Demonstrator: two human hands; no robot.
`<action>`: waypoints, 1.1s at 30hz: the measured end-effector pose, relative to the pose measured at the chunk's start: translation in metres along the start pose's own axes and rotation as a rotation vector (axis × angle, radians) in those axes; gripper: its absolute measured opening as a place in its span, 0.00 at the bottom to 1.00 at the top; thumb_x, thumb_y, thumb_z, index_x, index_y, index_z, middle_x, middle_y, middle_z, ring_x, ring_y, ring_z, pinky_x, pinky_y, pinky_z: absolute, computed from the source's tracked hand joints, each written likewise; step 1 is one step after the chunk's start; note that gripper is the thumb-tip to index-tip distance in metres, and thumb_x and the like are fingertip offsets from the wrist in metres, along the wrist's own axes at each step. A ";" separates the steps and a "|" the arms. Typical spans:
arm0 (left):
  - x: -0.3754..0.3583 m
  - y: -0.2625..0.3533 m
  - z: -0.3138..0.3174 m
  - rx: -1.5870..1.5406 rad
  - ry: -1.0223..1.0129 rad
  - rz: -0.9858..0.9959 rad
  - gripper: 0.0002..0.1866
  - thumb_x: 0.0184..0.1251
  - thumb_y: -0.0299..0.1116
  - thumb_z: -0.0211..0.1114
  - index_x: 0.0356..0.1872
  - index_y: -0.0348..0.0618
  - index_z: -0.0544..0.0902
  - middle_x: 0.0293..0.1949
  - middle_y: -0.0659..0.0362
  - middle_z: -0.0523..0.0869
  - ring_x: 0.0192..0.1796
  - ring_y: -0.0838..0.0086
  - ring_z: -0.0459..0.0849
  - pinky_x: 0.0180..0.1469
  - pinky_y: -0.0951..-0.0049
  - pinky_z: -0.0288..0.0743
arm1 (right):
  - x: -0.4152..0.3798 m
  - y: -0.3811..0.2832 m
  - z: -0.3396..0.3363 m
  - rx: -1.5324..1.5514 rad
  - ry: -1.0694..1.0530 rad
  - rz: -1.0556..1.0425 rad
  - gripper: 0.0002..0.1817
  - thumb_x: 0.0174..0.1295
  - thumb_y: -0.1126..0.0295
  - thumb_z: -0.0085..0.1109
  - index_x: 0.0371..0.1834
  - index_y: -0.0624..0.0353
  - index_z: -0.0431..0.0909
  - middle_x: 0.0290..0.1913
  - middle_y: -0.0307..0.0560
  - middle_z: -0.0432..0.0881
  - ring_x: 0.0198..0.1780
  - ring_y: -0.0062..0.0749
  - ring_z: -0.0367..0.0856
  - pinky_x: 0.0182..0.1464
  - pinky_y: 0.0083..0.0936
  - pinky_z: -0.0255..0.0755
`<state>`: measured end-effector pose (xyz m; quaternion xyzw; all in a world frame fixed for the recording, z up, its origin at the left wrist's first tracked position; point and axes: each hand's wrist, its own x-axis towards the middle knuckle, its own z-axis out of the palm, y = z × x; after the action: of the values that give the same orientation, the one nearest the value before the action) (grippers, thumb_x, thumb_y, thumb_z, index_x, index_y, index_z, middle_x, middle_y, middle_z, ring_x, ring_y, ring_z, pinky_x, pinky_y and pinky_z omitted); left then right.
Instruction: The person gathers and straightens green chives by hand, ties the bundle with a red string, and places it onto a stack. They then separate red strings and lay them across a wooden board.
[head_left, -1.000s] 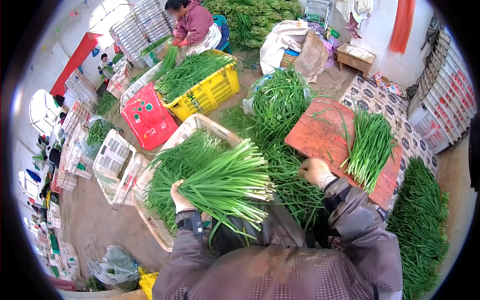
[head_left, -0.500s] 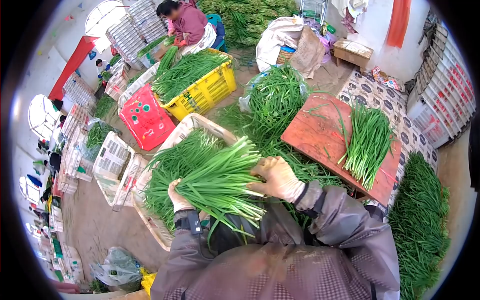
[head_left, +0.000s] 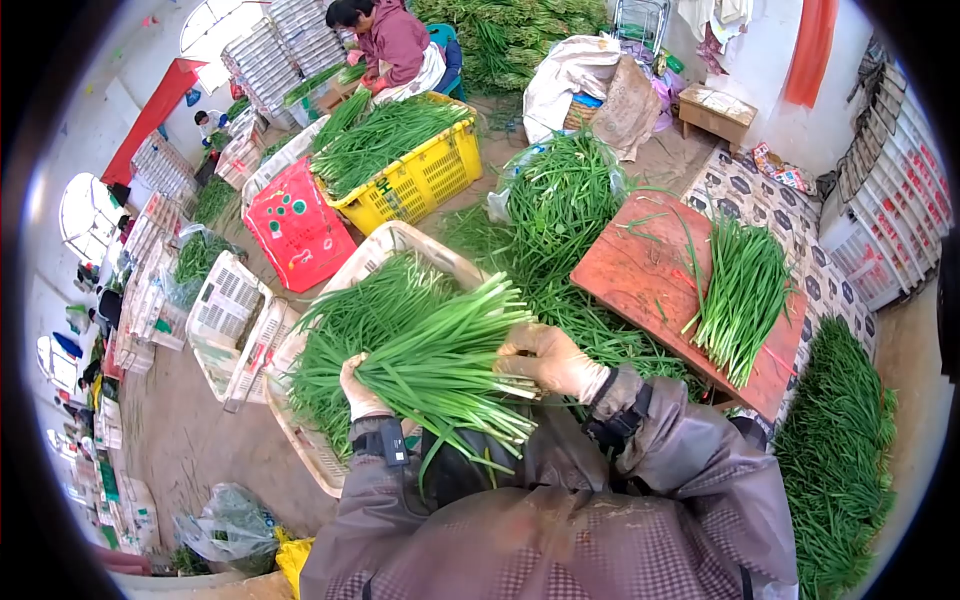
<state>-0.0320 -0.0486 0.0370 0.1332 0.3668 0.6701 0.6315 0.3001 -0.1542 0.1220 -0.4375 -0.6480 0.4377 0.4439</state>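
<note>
Left hand (head_left: 362, 388): fingers closed round green bunch (head_left: 450, 362), above crate (head_left: 305, 445);
Right hand (head_left: 562, 362): fingers curled at stem ends; can't tell if gripping;
Board (head_left: 640, 262): one laid bunch (head_left: 742, 300);
Crate: loose greens (head_left: 372, 295), ungathered

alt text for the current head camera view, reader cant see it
Left hand grips a bunch of green stalks over a pale crate, right hand at its cut ends; a red board bearing more stalks stands to the right.

A: Where's your head cam?
B: Up on your head, facing fwd & down, v. wide.
A: How near?
B: Your L hand (head_left: 362, 388) & R hand (head_left: 562, 362) close, yellow crate (head_left: 428, 180) farther.
</note>
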 end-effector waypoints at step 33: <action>-0.010 -0.011 0.014 -0.045 -0.008 -0.008 0.06 0.57 0.40 0.58 0.27 0.53 0.79 0.34 0.66 0.84 0.40 0.71 0.80 0.52 0.65 0.75 | 0.035 0.035 -0.004 0.649 0.043 0.523 0.18 0.60 0.67 0.68 0.50 0.67 0.83 0.46 0.49 0.88 0.43 0.28 0.84 0.49 0.25 0.77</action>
<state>-0.0130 -0.0539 0.0428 0.1202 0.3497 0.6752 0.6383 0.3023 -0.1117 0.0965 -0.4339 -0.3340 0.7080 0.4460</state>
